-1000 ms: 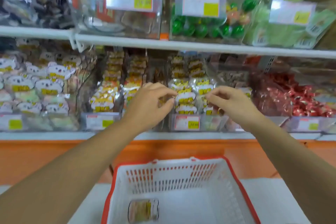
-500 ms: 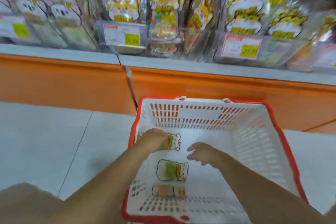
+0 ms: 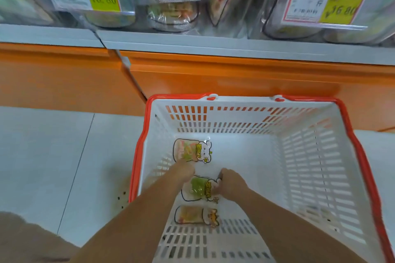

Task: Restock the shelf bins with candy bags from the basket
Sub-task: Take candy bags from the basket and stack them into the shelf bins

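**Three candy bags lie flat in the basket**

The white slotted plastic basket with a red rim (image 3: 320,156) stands below the clear plastic shelf bins (image 3: 171,6). Three clear, bear-shaped bags lie in a row on its bottom, left of centre. The far candy bag (image 3: 192,150) holds pink and green sweets. The middle candy bag (image 3: 197,188) holds green sweets, and the right hand (image 3: 229,181) grips its bear-head end. The near candy bag (image 3: 196,215) holds orange-yellow sweets.

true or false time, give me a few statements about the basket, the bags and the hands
1. A far bag, a middle bag and a near bag lie in the basket. True.
2. The basket's rim is blue. False: it is red.
3. The right hand grips the middle bag. True.
4. The left hand reaches into a shelf bin. False: it is down in the basket, at the far bag.
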A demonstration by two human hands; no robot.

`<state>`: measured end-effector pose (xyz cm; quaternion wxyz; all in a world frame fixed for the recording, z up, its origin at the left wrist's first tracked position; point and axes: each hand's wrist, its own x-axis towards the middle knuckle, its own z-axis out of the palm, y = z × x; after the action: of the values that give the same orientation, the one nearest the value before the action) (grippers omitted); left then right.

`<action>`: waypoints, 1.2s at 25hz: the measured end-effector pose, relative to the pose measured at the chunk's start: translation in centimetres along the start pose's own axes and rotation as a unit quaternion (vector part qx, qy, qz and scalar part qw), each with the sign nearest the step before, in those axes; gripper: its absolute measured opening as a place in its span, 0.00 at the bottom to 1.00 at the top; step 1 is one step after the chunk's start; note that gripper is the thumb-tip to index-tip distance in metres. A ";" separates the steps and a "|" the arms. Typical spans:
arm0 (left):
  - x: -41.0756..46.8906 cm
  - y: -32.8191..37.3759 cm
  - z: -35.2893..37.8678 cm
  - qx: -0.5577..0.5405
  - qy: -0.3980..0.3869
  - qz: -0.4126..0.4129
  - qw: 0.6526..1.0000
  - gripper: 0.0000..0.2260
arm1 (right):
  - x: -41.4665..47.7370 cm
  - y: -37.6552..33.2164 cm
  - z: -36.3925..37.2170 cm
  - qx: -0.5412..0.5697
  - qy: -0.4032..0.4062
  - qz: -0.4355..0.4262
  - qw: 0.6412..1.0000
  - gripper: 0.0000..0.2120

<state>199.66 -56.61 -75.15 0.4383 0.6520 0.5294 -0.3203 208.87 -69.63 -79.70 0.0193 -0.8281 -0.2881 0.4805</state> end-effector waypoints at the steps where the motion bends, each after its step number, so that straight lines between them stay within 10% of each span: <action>1: 0.0 -0.3 0.3 0.016 -0.009 0.005 1.000 0.23 | -0.2 0.1 -0.5 0.042 0.006 -0.017 0.999 0.10; 6: -1.4 0.3 -1.0 0.128 -0.010 0.139 0.982 0.28 | -2.2 -0.2 -5.3 0.323 -0.044 -0.078 0.942 0.09; 12: -2.6 0.1 -2.9 -0.167 0.094 0.145 0.971 0.09 | -1.2 -0.6 -7.2 0.554 0.063 0.072 0.827 0.15; 17: -2.0 0.6 -4.1 -0.427 0.136 0.033 0.894 0.11 | 1.1 -1.8 -4.8 0.615 0.030 0.138 0.776 0.19; 30: -2.7 0.9 -4.2 -0.415 0.113 0.019 0.903 0.13 | 3.4 -4.8 -3.8 0.523 0.063 0.102 0.844 0.05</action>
<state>199.67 -53.95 -70.83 0.6126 0.4529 0.6476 0.0124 211.01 -63.03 -78.92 0.4187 -0.7480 0.0938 0.5064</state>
